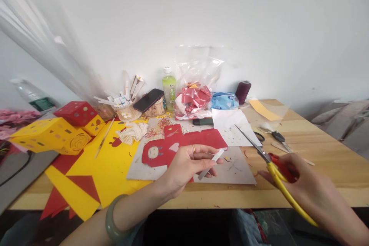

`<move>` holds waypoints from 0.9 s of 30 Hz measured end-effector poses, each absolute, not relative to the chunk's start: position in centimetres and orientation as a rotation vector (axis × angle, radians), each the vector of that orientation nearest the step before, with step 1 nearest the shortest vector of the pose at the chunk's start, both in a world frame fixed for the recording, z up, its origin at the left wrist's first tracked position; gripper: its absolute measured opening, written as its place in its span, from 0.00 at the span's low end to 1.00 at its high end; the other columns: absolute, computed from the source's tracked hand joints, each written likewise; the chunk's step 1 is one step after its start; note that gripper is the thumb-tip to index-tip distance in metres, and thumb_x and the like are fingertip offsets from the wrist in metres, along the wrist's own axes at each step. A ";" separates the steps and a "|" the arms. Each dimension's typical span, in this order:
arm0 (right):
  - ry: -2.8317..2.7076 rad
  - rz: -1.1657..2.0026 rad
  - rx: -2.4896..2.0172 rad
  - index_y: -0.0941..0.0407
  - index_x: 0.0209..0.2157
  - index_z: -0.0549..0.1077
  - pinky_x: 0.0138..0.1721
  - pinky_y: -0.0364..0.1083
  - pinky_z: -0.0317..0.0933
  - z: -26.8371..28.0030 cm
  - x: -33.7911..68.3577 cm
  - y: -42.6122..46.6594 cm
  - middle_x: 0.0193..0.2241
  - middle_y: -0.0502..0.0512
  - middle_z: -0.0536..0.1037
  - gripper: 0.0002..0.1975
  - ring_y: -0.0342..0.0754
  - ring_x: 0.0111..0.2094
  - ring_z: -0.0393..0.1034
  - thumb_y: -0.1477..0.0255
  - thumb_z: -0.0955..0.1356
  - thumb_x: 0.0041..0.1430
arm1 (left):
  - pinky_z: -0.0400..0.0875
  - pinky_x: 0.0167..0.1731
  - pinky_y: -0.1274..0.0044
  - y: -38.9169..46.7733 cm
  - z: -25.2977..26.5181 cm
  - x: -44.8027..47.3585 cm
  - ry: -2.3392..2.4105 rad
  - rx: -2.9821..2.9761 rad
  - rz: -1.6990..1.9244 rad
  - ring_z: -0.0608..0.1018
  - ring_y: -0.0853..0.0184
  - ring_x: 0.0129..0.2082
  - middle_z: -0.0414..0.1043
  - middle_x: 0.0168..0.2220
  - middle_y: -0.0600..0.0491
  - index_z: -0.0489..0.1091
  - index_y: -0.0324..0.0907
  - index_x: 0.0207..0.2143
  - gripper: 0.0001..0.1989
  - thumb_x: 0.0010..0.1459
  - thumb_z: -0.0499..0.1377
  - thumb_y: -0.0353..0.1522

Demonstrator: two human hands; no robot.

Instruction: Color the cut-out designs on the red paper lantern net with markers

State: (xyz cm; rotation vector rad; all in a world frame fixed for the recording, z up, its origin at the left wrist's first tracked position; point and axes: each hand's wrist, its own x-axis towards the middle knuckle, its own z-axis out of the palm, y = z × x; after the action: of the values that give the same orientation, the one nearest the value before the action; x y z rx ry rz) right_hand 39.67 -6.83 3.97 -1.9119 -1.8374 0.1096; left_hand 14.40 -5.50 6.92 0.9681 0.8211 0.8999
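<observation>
Now, paper strip (211, 160) between left fingers (201, 163)

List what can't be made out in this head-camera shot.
- Strip in left hand: near end hidden by fingers.
- Scissors in right hand: red handle loops covered by fingers.
- Bottle label: too small to read.
- Plastic bag contents: blurred by glare, crumpling.
</observation>
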 end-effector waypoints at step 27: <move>-2.432 0.048 -1.592 0.57 0.39 0.71 0.34 0.47 0.61 3.0 39.9 3.9 0.36 0.58 0.74 0.16 0.50 0.33 0.70 0.68 0.57 0.58 | 0.66 0.28 0.80 -4.7 8.8 11.9 1.006 1.475 0.637 0.74 0.72 0.25 0.70 0.23 0.56 0.66 0.39 0.27 0.05 0.50 0.57 0.32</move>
State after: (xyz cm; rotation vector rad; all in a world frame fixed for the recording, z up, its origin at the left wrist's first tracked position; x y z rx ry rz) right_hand 39.86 3.87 3.01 -1.5920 -2.4324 0.0480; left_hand 11.89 -4.69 8.80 1.4753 1.0056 0.6365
